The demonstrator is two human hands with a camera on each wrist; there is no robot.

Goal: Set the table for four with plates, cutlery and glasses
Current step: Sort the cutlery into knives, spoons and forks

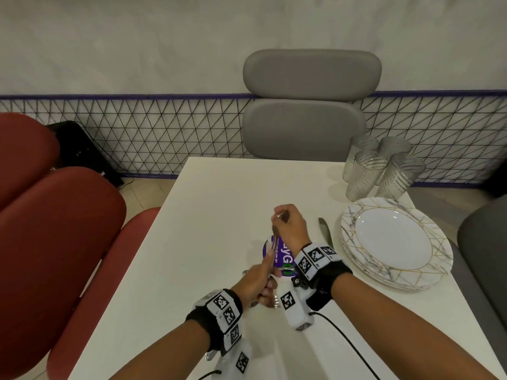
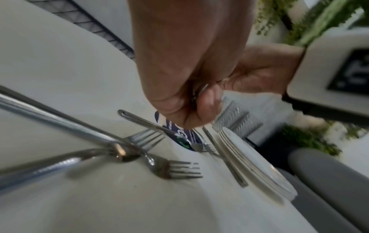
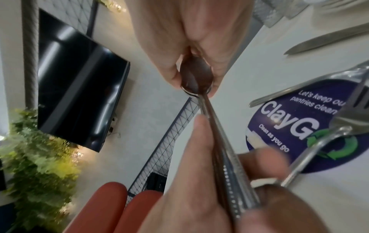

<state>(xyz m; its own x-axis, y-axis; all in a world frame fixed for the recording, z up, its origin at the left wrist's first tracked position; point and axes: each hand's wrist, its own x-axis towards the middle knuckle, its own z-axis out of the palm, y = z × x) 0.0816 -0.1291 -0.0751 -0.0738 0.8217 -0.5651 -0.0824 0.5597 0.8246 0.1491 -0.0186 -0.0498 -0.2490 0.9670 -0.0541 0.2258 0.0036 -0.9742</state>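
Observation:
Over the middle of the white table [image 1: 214,204] both hands hold a bundle of stacked spoons [image 1: 274,239]. My left hand [image 1: 260,283] grips the handles [image 3: 229,157] from below. My right hand [image 1: 279,215] pinches the spoon bowls [image 3: 196,78] between thumb and fingers. Loose forks [image 2: 175,170] lie on the table under the hands, one across a purple round sticker [image 3: 295,126]. A knife [image 1: 325,231] lies beside a stack of marbled plates [image 1: 395,242] at the right. Several ribbed glasses [image 1: 381,168] stand behind the plates.
A grey chair [image 1: 310,105] stands at the table's far end, red chairs [image 1: 55,229] along the left side, and another grey chair [image 1: 482,242] at the right. A wire mesh fence [image 1: 164,127] runs behind. Cables trail from both wrist cameras.

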